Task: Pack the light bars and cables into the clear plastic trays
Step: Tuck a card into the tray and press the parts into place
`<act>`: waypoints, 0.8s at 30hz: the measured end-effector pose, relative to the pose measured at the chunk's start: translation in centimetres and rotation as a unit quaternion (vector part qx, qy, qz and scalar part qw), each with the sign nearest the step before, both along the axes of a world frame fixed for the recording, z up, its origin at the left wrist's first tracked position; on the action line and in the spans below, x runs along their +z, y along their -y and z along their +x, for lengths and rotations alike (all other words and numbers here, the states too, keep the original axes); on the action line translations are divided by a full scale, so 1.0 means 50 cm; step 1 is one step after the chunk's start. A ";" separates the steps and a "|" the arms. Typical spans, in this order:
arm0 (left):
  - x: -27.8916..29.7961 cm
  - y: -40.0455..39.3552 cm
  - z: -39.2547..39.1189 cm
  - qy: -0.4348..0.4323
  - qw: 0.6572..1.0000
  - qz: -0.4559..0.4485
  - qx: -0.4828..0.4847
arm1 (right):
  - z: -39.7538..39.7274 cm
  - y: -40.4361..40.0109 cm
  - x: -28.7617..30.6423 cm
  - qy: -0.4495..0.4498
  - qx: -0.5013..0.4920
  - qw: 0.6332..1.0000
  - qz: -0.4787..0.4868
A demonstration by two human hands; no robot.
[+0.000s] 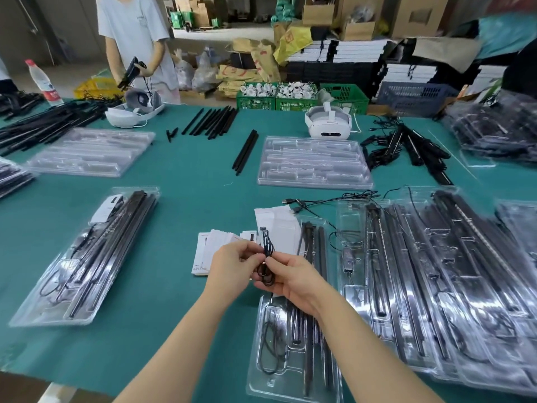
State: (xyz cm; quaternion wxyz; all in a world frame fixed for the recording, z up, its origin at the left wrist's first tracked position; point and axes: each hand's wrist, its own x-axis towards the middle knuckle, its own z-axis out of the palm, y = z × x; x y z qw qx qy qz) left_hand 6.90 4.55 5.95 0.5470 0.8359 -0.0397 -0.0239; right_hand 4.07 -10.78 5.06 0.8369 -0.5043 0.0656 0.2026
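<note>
Your left hand (pixel 232 264) and right hand (pixel 286 279) both pinched the thin black coiled cable (pixel 267 257), keeping its loops bundled (presumably to fit a compartment) above the half-filled clear plastic tray (pixel 290 359) on the green table (pixel 174 271).

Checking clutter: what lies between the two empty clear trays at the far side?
In the head view, two black light bars lie on green cloth between the left empty tray and right empty tray.
</note>
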 end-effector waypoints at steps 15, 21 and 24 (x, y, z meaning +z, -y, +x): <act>0.023 0.024 0.034 0.135 0.978 0.162 -0.008 | 0.010 0.013 -0.035 -0.009 -0.053 0.997 0.052; 0.027 0.012 0.088 0.158 0.945 0.270 -0.090 | 0.008 0.015 -0.034 -0.012 -0.048 0.997 0.066; 0.029 0.002 0.100 0.162 0.934 0.295 -0.120 | 0.008 0.018 -0.035 -0.015 -0.046 0.996 0.079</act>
